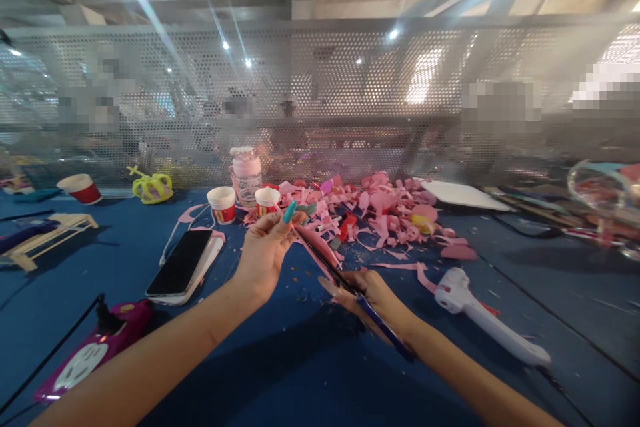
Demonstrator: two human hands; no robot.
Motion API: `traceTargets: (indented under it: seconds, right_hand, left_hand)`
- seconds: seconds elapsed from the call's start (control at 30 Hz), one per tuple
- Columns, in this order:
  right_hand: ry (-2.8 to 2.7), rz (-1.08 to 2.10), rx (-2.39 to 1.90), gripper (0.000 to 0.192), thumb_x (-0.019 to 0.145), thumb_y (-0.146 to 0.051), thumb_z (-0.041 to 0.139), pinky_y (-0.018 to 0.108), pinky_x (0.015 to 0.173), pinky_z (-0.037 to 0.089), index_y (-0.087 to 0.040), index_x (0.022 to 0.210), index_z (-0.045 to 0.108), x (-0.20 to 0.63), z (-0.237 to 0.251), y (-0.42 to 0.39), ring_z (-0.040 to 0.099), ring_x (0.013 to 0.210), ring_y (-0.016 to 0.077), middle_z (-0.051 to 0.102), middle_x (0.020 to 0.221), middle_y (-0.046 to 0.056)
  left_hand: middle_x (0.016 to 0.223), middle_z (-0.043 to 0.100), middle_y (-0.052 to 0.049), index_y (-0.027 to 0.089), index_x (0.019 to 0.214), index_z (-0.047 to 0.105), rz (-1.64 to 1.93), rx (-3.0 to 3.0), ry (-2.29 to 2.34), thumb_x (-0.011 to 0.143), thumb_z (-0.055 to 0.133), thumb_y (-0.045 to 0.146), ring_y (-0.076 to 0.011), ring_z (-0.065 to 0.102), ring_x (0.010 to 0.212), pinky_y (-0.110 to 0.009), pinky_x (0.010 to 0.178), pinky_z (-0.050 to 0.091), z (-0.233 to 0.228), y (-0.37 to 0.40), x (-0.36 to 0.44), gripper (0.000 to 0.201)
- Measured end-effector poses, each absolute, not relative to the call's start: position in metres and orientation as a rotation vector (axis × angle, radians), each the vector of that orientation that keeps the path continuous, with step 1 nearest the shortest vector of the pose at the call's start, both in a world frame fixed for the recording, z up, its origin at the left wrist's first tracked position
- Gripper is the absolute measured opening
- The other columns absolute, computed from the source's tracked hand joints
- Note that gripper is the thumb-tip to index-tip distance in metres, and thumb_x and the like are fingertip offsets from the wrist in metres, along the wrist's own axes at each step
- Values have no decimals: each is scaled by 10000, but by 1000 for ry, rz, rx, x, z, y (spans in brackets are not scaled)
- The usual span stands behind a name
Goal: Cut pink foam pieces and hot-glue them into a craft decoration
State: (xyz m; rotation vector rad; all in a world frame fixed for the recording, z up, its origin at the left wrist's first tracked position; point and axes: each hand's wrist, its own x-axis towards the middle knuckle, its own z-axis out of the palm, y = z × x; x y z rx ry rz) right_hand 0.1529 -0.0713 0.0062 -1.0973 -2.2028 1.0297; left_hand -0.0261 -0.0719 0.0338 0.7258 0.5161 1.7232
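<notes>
**Scissors closed on pink strip, both hands engaged**

Right hand [373, 293] is closed round blue-handled scissors [345, 280]; blades point up and left toward the left hand [265, 250]. Left hand pinches a pink strip [315, 243] at its upper end between fingertips. The strip's long axis runs down and right, alongside the blades, between the two hands. Whether the blades are parted cannot be told. Scraps [385, 210] lie beyond on the blue table [300, 373]; phone [180, 263] left, glue gun [480, 313] right. No writing legible.
</notes>
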Motion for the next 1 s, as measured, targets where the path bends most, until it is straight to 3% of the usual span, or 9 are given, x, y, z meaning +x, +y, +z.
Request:
traceTargets:
  seconds: [0.23, 0.53, 1.0]
  right_hand:
    - [-2202, 1049, -1108, 302, 734, -397, 539, 221, 446, 195, -162, 601, 404, 154, 1, -69, 254, 507, 67, 252, 557, -50]
    - [-2233, 984, -1139, 359, 734, -468, 505, 226, 439, 184, -167, 578, 386, 154, 0, -69, 248, 510, 71, 258, 547, -47]
    - [-2219, 1019, -1128, 347, 731, -435, 514, 229, 458, 181, -185, 562, 343, 152, 10, -73, 248, 504, 77, 249, 547, -47]
  left_hand:
    - [788, 691, -20, 184, 606, 630, 1656, 744, 501, 585, 751, 212, -212, 602, 936, -381, 871, 369, 32, -72, -26, 125]
    - [813, 687, -9, 204, 637, 643, 1617, 736, 490, 581, 758, 240, -229, 559, 1018, -418, 903, 342, 30, -73, -25, 133]
    - [830, 689, -11, 213, 664, 660, 1580, 734, 485, 599, 750, 250, -224, 573, 997, -426, 920, 333, 25, -73, -25, 117]
